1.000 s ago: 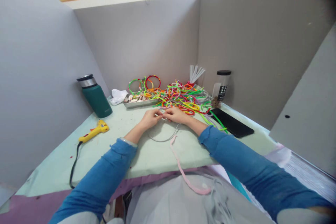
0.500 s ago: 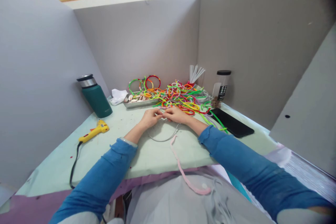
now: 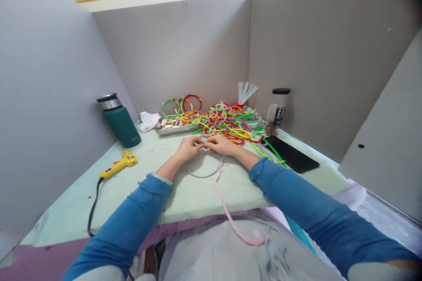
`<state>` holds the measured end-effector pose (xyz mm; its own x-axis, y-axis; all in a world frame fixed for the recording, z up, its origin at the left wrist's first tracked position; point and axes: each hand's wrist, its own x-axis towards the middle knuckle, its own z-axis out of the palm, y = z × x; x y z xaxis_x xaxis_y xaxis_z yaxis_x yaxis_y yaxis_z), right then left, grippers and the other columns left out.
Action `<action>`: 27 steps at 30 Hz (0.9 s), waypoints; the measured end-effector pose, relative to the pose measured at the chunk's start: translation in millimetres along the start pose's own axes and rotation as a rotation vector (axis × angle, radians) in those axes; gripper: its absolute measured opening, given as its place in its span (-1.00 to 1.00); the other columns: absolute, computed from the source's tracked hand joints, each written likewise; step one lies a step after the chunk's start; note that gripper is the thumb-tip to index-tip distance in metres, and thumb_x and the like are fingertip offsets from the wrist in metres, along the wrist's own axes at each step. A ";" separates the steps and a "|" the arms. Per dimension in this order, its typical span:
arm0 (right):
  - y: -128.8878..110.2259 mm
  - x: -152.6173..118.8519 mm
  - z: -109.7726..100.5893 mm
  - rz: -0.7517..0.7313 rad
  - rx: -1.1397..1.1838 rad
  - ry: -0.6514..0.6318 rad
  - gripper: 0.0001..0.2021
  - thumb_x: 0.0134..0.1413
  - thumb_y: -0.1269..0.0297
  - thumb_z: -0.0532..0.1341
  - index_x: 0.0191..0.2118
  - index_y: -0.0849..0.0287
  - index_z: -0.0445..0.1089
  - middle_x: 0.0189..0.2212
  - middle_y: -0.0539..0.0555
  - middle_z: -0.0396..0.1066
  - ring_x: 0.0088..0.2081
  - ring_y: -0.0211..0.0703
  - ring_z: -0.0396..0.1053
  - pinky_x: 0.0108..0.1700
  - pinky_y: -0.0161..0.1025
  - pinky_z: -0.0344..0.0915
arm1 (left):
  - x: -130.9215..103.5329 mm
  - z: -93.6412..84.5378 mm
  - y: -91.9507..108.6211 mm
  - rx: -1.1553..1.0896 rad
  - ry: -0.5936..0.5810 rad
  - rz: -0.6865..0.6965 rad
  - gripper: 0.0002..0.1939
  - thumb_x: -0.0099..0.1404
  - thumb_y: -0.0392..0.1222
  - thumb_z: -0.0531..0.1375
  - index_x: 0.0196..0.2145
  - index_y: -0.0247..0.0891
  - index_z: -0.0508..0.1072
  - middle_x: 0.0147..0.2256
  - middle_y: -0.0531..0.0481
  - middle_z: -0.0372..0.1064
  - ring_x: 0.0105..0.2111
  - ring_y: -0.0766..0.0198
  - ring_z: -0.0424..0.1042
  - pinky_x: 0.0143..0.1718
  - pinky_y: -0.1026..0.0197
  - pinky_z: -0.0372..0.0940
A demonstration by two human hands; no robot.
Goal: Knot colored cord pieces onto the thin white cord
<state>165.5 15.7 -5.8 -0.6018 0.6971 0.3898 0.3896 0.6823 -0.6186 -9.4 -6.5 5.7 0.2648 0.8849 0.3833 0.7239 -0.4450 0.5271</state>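
Note:
My left hand and my right hand meet fingertip to fingertip at the middle of the table, both pinching the top of a thin grey wire hoop that lies flat below them. A pale pink pipe cleaner runs from the hands down over the table's front edge onto my lap. Right behind the hands lies a heap of coloured pipe cleaners.
A metal tray with small pieces and wrapped hoops sits at the back. A green flask and yellow glue gun lie left. A black phone, a jar and white sticks stand right. Grey partitions enclose the table.

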 end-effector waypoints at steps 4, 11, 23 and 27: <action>-1.5 -0.6 -0.7 -0.010 -0.011 -0.005 -0.66 0.07 0.13 0.04 -0.56 0.27 0.31 -0.66 -0.05 0.23 -0.58 -0.38 0.12 -0.50 -0.40 0.00 | 0.1 0.5 -0.9 0.004 -0.007 -0.003 -0.78 0.10 -0.10 0.16 -0.44 -0.33 0.48 -0.59 0.04 0.38 -0.52 0.35 0.32 -0.45 0.33 0.20; -1.7 -0.1 -0.9 -0.014 -0.030 -0.004 -0.65 0.07 0.14 0.04 -0.58 0.27 0.29 -0.66 -0.05 0.22 -0.57 -0.38 0.12 -0.50 -0.40 -0.01 | -0.5 -0.4 1.0 0.010 -0.008 -0.004 -0.78 0.09 -0.10 0.16 -0.43 -0.33 0.48 -0.60 0.04 0.37 -0.52 0.35 0.32 -0.43 0.32 0.20; -2.5 -1.0 -1.8 -0.004 -0.052 -0.010 -0.64 0.08 0.11 0.04 -0.56 0.27 0.30 -0.65 -0.05 0.24 -0.57 -0.38 0.12 -0.49 -0.39 -0.02 | -0.7 -0.6 2.2 -0.018 -0.015 -0.013 -0.76 0.09 -0.08 0.17 -0.42 -0.33 0.48 -0.57 0.03 0.38 -0.53 0.35 0.32 -0.46 0.33 0.20; -1.9 -0.4 -1.5 0.000 -0.054 -0.013 -0.64 0.08 0.10 0.04 -0.56 0.27 0.31 -0.65 -0.04 0.25 -0.57 -0.38 0.13 -0.50 -0.39 -0.01 | -1.0 -0.4 1.7 -0.026 -0.015 -0.019 -0.77 0.09 -0.09 0.17 -0.42 -0.33 0.48 -0.58 0.03 0.37 -0.53 0.36 0.32 -0.46 0.33 0.20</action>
<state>166.1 14.4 -3.7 -0.6103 0.6945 0.3810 0.4266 0.6934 -0.5807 -8.7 -8.1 6.5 0.2610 0.8950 0.3616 0.7122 -0.4314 0.5537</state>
